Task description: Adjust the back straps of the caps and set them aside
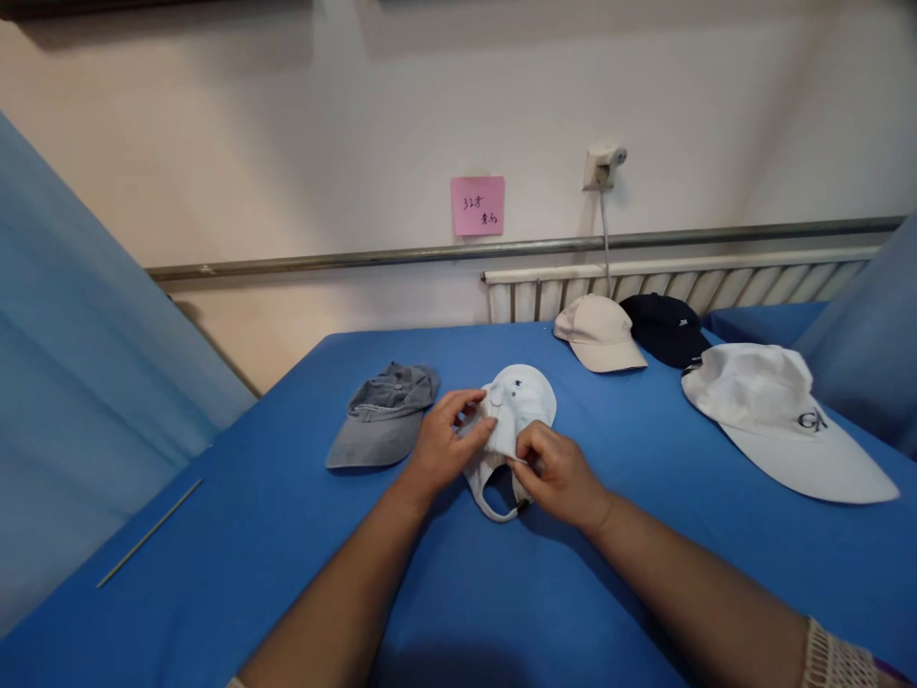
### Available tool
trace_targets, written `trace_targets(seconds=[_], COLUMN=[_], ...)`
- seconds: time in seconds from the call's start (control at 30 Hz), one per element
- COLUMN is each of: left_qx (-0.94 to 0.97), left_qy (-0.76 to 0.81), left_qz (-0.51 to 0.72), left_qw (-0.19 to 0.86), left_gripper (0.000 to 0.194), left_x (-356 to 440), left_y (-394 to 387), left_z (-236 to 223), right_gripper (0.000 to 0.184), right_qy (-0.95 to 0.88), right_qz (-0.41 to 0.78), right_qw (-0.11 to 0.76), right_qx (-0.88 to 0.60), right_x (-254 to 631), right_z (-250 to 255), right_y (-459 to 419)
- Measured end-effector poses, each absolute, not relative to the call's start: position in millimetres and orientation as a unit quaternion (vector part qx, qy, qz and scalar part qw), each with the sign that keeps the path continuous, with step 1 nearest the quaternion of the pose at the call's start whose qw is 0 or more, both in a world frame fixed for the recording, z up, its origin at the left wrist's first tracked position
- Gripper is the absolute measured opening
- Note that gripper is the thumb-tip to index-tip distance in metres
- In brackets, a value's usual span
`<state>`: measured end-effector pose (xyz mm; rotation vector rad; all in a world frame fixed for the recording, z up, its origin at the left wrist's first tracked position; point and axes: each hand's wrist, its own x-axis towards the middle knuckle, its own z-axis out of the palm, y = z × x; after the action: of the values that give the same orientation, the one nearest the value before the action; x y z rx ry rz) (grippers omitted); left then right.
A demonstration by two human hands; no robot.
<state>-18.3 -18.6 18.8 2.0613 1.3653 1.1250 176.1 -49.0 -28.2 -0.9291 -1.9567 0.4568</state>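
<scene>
A white baseball cap (534,387) lies at the middle of the blue-covered table, its brim pointing away from me and its back strap loop towards me. My left hand (448,435) grips the left side of the crown, with thumb and fingers closed on the cloth. On the right, my right hand (555,473) pinches the cap's edge near the back opening. Part of the crown looks folded between the two hands. Just left of my left hand rests a grey cap (383,420), its brim towards me.
A beige cap (594,330) and a dark navy cap (663,325) sit at the back right. Nearer on the right is a white wide-brimmed cap (766,401). A thin stick (150,533) lies at the left. Behind the table (272,564) are a radiator (680,279) and metal rail (358,258).
</scene>
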Motion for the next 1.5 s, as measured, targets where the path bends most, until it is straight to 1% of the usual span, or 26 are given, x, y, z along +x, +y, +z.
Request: trace_targets(seconds=[0.1,0.17,0.27,0.37,0.47,0.53,0.6,0.67,0.73,0.77,0.9,0.97,1.07,1.17,1.27,1.4,1.5], left_qx=[0.769,0.768,0.759,0.734,0.696,0.668,0.651,0.649,0.656,0.663,0.704,0.721,0.736,0.750,0.750,0.754,0.769], left_qy=[0.489,0.503,0.517,0.529,0.543,0.551,0.553,0.550,0.548,0.547,0.536,0.526,0.517,0.515,0.503,0.461,0.460], left_qz=[0.371,0.355,0.350,0.390,0.443,0.475,0.492,0.494,0.489,0.484,0.455,0.441,0.424,0.399,0.418,0.464,0.439], left_qw=[0.180,0.177,0.187,0.170,0.154,0.156,0.168,0.180,0.174,0.163,0.100,0.092,0.104,0.115,0.096,0.063,0.067], left_gripper=[0.040,0.041,0.039,0.027,0.017,0.015,0.014,0.015,0.017,0.018,0.031,0.036,0.034,0.027,0.024,0.023,0.025], left_x=[-15,-15,-15,-15,-17,-19,-20,-20,-20,-21,-23,-25,-27,-28,-27,-27,-30], left_y=[-23,-22,-21,-21,-20,-18,-15,-14,-14,-14,-15,-15,-14,-15,-18,-23,-22], left_z=[22,22,20,18,17,17,16,16,15,14,15,17,20,23,26,31,34], right_gripper=[0.009,0.008,0.006,0.005,0.009,0.014,0.022,0.020,0.011,0.008,0.009,0.010,0.010,0.010,0.009,0.008,0.014], right_qy=[-0.824,-0.834,-0.836,-0.802,-0.730,-0.706,-0.715,-0.729,-0.735,-0.736,-0.746,-0.758,-0.799,-0.832,-0.836,-0.821,-0.786], right_qz=[0.156,0.141,0.141,0.175,0.188,0.185,0.197,0.207,0.196,0.187,0.135,0.101,0.078,0.089,0.115,0.167,0.212], right_qw=[0.410,0.394,0.399,0.447,0.504,0.494,0.449,0.410,0.399,0.402,0.456,0.481,0.466,0.429,0.417,0.431,0.461], right_qx=[-0.359,-0.358,-0.350,-0.354,-0.422,-0.473,-0.499,-0.507,-0.512,-0.511,-0.466,-0.429,-0.371,-0.340,-0.337,-0.335,-0.354], right_x=[175,173,171,171,177,182,184,183,180,178,174,174,173,171,170,171,173], right_z=[-26,-26,-28,-32,-39,-43,-46,-48,-48,-47,-37,-32,-29,-30,-31,-30,-31], right_y=[-50,-51,-50,-46,-37,-29,-24,-22,-23,-24,-34,-40,-47,-51,-51,-51,-47])
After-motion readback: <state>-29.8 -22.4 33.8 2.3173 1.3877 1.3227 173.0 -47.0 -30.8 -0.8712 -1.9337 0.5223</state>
